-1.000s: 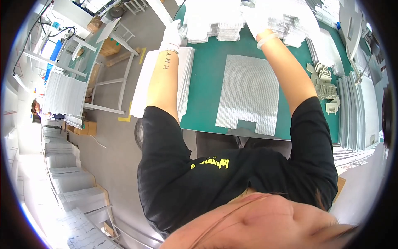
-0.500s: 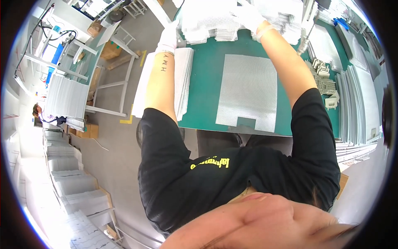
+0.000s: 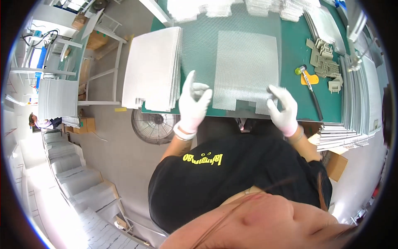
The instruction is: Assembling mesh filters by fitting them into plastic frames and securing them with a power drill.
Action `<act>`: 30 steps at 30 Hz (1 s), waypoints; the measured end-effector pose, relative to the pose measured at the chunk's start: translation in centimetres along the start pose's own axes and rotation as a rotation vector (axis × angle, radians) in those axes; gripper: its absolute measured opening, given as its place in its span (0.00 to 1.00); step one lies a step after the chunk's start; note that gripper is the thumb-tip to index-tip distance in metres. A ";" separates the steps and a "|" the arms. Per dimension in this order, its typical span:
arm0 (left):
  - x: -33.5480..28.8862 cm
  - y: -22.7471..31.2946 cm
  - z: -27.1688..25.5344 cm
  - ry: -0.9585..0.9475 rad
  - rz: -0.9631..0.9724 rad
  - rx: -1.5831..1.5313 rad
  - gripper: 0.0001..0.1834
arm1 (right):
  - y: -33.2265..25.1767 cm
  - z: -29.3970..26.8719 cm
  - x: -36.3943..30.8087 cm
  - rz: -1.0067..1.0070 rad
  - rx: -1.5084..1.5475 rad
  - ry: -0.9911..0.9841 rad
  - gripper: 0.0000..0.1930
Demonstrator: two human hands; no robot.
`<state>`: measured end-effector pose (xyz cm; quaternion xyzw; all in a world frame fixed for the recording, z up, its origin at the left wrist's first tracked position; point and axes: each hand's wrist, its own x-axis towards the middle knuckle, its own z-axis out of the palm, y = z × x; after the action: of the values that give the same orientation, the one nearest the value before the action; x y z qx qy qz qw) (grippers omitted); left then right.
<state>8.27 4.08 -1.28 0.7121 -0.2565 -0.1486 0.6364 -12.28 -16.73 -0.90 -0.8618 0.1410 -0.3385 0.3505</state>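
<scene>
At centre frame, both gloved hands are gripping a mesh sheet (image 3: 232, 54): left hand (image 3: 194, 106) pinching its near-left edge, right hand (image 3: 284, 110) clasping its lower-right corner over the green table (image 3: 298, 50).

Mesh stacks (image 3: 232, 6) cut off at top edge

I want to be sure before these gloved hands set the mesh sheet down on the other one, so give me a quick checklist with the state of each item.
1. Left hand gripping the held mesh sheet: ok.
2. Right hand gripping it: ok, fingers at its near edge.
3. Lower sheet lying flat on the green mat: ok.
4. Edges lined up: cannot tell.
5. Hammer away from the sheets: ok.
6. Stack beside the left hand tidy: ok.
</scene>
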 end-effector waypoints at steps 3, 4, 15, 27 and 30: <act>-0.1 -2.2 2.7 0.020 0.030 0.266 0.44 | 0.9 0.6 -3.7 0.303 -0.050 0.024 0.18; 0.1 -2.7 3.2 0.013 0.028 0.362 0.46 | 1.5 0.9 -3.9 0.199 -0.090 0.089 0.18; 0.6 -5.1 3.9 -0.131 0.044 0.666 0.47 | 2.8 1.1 -4.8 0.439 -0.096 -0.002 0.19; 0.4 -6.0 3.9 -0.150 0.129 0.816 0.41 | 3.0 1.5 -4.8 0.402 -0.206 -0.055 0.18; 0.4 -6.3 3.8 -0.166 0.122 0.823 0.39 | 2.8 1.5 -4.8 0.383 -0.238 -0.072 0.18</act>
<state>7.69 1.05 -8.00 0.8759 -0.3866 -0.0528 0.2837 -14.82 -15.67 -5.94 -0.8661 0.3285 -0.2157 0.3089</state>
